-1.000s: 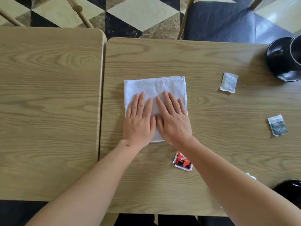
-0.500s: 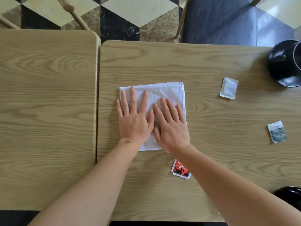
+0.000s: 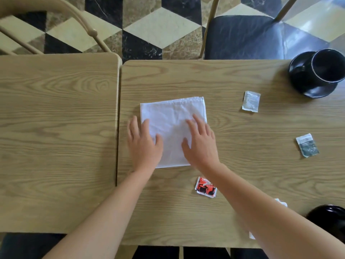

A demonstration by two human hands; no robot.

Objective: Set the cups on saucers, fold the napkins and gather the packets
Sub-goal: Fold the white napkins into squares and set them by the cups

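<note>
A white napkin (image 3: 172,120) lies folded into a square near the left edge of the right-hand table (image 3: 242,174). My left hand (image 3: 144,146) rests flat over its left edge, fingers spread. My right hand (image 3: 200,144) lies flat on its right part, fingers apart. A red packet (image 3: 206,187) sits just below the napkin. A white packet (image 3: 251,101) and a grey-green packet (image 3: 307,145) lie to the right. A black cup (image 3: 325,67) stands on a black saucer (image 3: 317,90) at the far right corner.
A second wooden table (image 3: 56,137) adjoins on the left. A black dish (image 3: 328,219) shows at the lower right edge, with white paper (image 3: 281,202) partly hidden under my right forearm. A dark-seated chair (image 3: 252,36) stands behind the table.
My hands have slid apart across the napkin, the left one toward its left edge and the right one toward its right side. The camera has tilted, so everything sits lower in view.
</note>
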